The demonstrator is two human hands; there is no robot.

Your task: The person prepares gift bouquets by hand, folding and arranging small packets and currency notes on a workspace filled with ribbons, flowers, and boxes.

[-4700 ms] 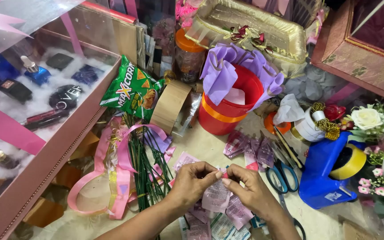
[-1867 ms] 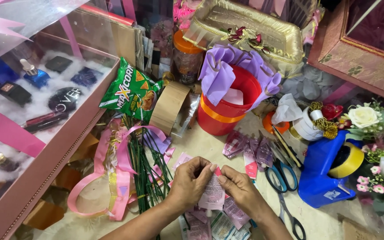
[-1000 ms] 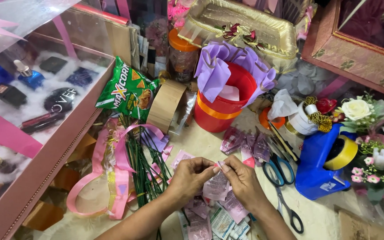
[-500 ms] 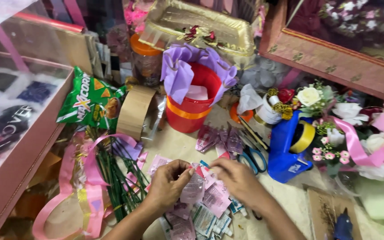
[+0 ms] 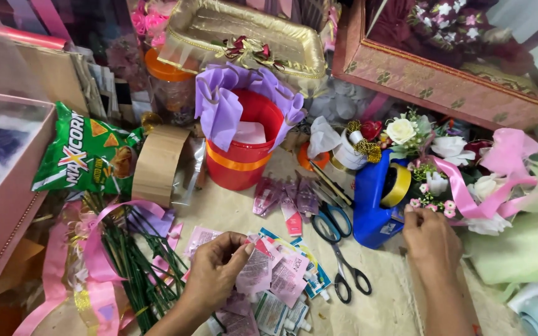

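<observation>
Sachet strip, partly assembled
Left hand (image 5: 216, 274) pinching pink sachets (image 5: 269, 270); right hand (image 5: 431, 239) empty, fingers at blue tape dispenser (image 5: 378, 205); loose sachets (image 5: 284, 199) remain

Lighting is bright, even and diffuse, apparently from overhead; shadows under the red bucket (image 5: 244, 146) and scissors (image 5: 340, 249) are soft and faint. Mild glare sits on the clear film at upper left (detail there washed out). Slight motion blur softens both hands. Edges show wide-angle stretching.
</observation>
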